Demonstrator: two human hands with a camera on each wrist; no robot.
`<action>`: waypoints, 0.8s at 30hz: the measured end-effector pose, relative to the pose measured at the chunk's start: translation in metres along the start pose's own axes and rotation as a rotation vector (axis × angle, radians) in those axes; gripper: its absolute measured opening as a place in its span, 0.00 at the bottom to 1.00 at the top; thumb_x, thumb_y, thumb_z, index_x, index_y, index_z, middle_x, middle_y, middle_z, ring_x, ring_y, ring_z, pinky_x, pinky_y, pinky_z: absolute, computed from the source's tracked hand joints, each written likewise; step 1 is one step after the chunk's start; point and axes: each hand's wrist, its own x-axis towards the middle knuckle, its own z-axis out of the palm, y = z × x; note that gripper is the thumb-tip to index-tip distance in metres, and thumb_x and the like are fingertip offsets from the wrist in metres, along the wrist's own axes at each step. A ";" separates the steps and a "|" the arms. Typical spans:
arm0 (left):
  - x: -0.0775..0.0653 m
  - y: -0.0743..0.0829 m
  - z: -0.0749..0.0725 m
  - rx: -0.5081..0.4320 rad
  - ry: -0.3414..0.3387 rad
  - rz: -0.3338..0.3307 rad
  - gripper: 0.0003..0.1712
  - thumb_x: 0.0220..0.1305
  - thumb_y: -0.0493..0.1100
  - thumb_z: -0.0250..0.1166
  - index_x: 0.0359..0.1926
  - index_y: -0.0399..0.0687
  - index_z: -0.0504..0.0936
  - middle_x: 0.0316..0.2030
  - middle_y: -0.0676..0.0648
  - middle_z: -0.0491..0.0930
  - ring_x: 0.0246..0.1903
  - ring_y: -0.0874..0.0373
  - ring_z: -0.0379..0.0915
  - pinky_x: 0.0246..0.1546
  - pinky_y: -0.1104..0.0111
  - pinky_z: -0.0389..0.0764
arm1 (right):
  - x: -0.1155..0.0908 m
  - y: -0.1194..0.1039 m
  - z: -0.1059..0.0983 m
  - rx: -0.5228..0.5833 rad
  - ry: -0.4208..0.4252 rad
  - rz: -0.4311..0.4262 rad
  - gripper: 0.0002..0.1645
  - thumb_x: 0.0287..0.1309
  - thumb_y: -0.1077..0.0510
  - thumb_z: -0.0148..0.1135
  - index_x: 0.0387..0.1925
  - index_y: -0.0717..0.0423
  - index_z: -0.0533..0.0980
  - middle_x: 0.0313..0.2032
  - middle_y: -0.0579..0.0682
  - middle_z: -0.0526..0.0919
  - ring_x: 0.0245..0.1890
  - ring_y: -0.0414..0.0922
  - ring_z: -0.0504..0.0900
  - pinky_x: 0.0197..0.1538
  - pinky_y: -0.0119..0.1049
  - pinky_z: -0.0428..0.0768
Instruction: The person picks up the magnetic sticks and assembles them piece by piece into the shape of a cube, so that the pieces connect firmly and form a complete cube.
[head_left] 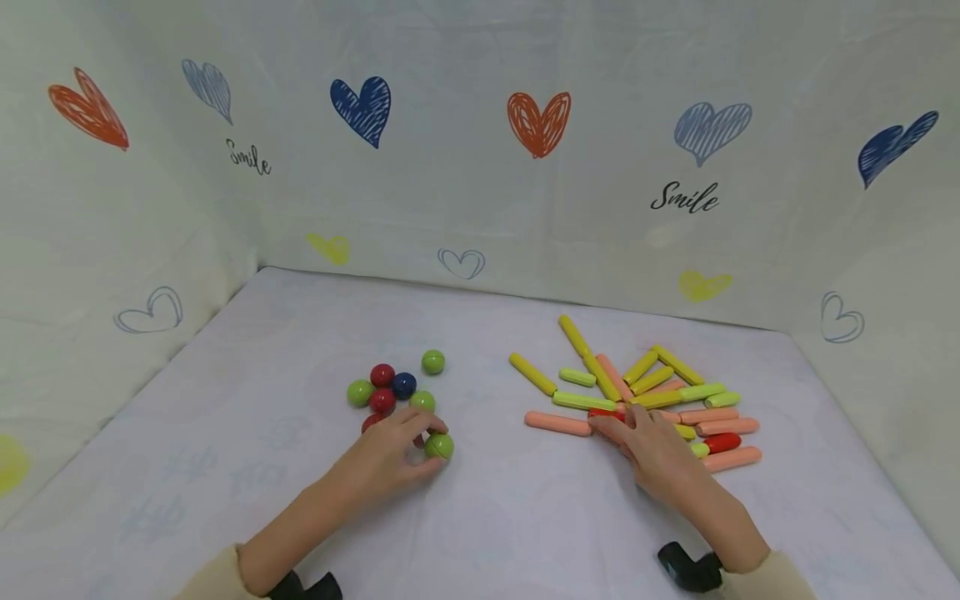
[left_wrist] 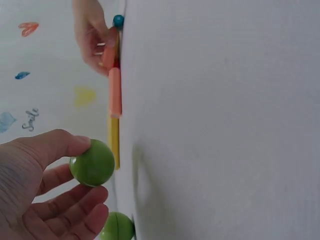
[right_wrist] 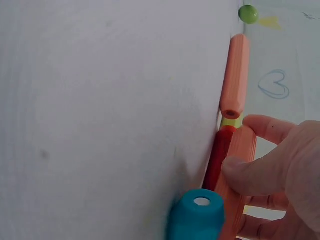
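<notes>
left hand [head_left: 390,446], half-curled, pinches green ball [left_wrist: 92,163] beside other balls [head_left: 382,400]; right hand [head_left: 663,458] grips orange stick [right_wrist: 243,145] among other sticks [head_left: 532,373]. ball probably light, slippery (apt to roll): hold round middle; stick likely stiff: pinch mid-length.

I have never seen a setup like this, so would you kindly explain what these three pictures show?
There is no robot: a person works bare-handed. The wide picture comes from a camera worn on the head; the other two come from one on each wrist. On the white tabletop lie red, green and blue balls and many yellow, green, pink and red sticks. The left hand holds a green ball; the right hand grips a pink stick, clearest in its own wrist view.
</notes>
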 end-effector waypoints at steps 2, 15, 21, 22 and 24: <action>0.000 0.002 0.003 -0.040 -0.019 -0.019 0.17 0.51 0.42 0.70 0.44 0.52 0.78 0.38 0.56 0.74 0.35 0.64 0.72 0.35 0.77 0.77 | -0.001 -0.001 -0.003 0.015 0.011 0.005 0.33 0.48 0.68 0.66 0.54 0.39 0.73 0.29 0.49 0.66 0.26 0.43 0.62 0.28 0.32 0.62; -0.003 0.007 0.012 -0.133 -0.052 -0.062 0.17 0.51 0.42 0.70 0.44 0.50 0.77 0.37 0.58 0.75 0.34 0.64 0.71 0.35 0.77 0.77 | 0.001 -0.048 -0.028 0.141 0.048 -0.086 0.38 0.48 0.67 0.67 0.60 0.37 0.67 0.30 0.45 0.69 0.26 0.37 0.63 0.28 0.25 0.68; -0.003 0.007 0.013 -0.147 -0.047 -0.081 0.17 0.52 0.41 0.70 0.43 0.49 0.78 0.36 0.57 0.75 0.34 0.64 0.71 0.34 0.77 0.76 | 0.008 -0.076 -0.025 0.200 -0.006 -0.124 0.24 0.51 0.64 0.66 0.51 0.51 0.72 0.42 0.48 0.74 0.41 0.44 0.74 0.44 0.37 0.80; -0.003 0.007 0.013 -0.148 -0.049 -0.091 0.17 0.52 0.41 0.70 0.43 0.50 0.78 0.36 0.57 0.75 0.34 0.64 0.71 0.34 0.77 0.76 | 0.009 -0.079 -0.024 0.219 -0.005 -0.146 0.22 0.51 0.63 0.66 0.49 0.52 0.73 0.44 0.49 0.75 0.44 0.46 0.75 0.46 0.39 0.79; -0.003 0.008 0.013 -0.146 -0.052 -0.108 0.17 0.51 0.41 0.70 0.43 0.50 0.78 0.35 0.58 0.75 0.33 0.64 0.71 0.34 0.76 0.76 | 0.012 -0.086 -0.021 0.251 -0.004 -0.182 0.16 0.53 0.63 0.65 0.45 0.53 0.75 0.48 0.51 0.75 0.47 0.47 0.77 0.48 0.40 0.78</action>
